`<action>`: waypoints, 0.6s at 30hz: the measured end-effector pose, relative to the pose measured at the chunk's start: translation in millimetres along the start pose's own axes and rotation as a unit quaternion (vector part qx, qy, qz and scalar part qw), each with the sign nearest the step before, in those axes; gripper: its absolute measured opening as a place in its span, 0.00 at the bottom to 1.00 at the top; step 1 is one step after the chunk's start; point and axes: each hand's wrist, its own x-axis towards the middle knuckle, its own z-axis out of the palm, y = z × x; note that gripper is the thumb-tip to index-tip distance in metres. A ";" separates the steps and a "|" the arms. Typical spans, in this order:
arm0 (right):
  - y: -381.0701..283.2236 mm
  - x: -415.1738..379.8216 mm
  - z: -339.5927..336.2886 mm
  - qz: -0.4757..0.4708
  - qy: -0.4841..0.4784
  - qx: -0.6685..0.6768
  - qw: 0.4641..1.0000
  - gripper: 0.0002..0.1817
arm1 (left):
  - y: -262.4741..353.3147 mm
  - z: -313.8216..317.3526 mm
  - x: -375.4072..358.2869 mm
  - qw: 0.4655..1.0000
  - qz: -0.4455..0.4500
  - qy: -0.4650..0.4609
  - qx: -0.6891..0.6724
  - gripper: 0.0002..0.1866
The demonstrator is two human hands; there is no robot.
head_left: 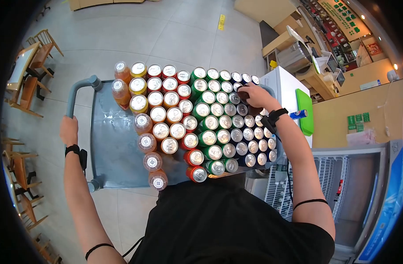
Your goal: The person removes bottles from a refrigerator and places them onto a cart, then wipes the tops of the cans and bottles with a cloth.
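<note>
My left hand [69,130] is wrapped around the grey handle [72,99] at the left end of a cart [115,145]. My right hand [257,97] reaches over the right part of the cart, its fingers curled down onto a dark drink can among the dark blue cans [250,159]; the fingertips are partly hidden. Green cans [208,137] stand upright in rows beside the blue ones. Further left come red cans [194,157], orange cans [161,130] and yellow-sided cans [138,103]. Bottles with orange drink [121,94] line the left edge of the group.
Right of the cart is a white surface [291,83] with a green tray [305,112] and a blue can [298,114] lying on its side. An open fridge with wire shelves [318,176] stands at lower right. Wooden chairs [29,97] are at left, a counter [294,57] at upper right.
</note>
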 end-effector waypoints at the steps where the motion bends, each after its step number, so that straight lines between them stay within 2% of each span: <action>1: 5.0 -0.8 -3.6 0.001 -0.001 -0.002 1.000 0.25 | 0.0 -1.7 -1.2 1.000 0.000 0.005 0.000 0.19; 3: 10.2 -0.2 -5.1 0.030 0.057 0.046 0.997 0.27 | 1.3 -5.2 -2.0 1.000 -0.001 -0.002 0.007 0.19; 6: 4.2 7.1 18.0 0.055 0.104 0.033 0.992 0.27 | 4.2 -13.2 -6.0 1.000 -0.007 -0.013 0.015 0.20; 7: -10.5 5.7 19.8 0.097 0.103 0.019 0.990 0.27 | 4.8 -14.3 -5.9 1.000 -0.010 -0.017 0.013 0.20; 10: -22.2 -2.8 6.0 0.096 0.055 0.028 0.994 0.25 | -2.7 0.1 -0.2 1.000 0.005 0.006 0.004 0.20; 11: -18.3 -3.4 2.8 0.036 0.046 0.012 0.998 0.23 | -8.7 7.9 5.8 1.000 0.009 0.001 0.004 0.20; 12: -12.4 -5.2 -2.7 0.026 0.004 0.016 1.000 0.23 | -12.9 16.0 13.2 1.000 0.012 0.001 -0.005 0.20; 14: 0.8 -0.1 -1.0 0.022 0.035 0.046 0.998 0.24 | -7.6 16.7 13.5 1.000 0.014 -0.004 -0.017 0.21; 15: 4.0 4.0 4.2 0.000 0.112 0.077 0.991 0.25 | -6.3 11.1 10.6 1.000 0.014 -0.002 -0.007 0.21; 16: -1.5 5.0 5.0 0.018 0.146 0.079 0.986 0.25 | -6.3 3.6 4.3 1.000 0.016 0.000 0.007 0.21; 18: -15.5 5.0 13.7 0.077 0.090 0.033 0.992 0.25 | -1.9 -7.0 -0.7 1.000 0.024 0.014 0.010 0.21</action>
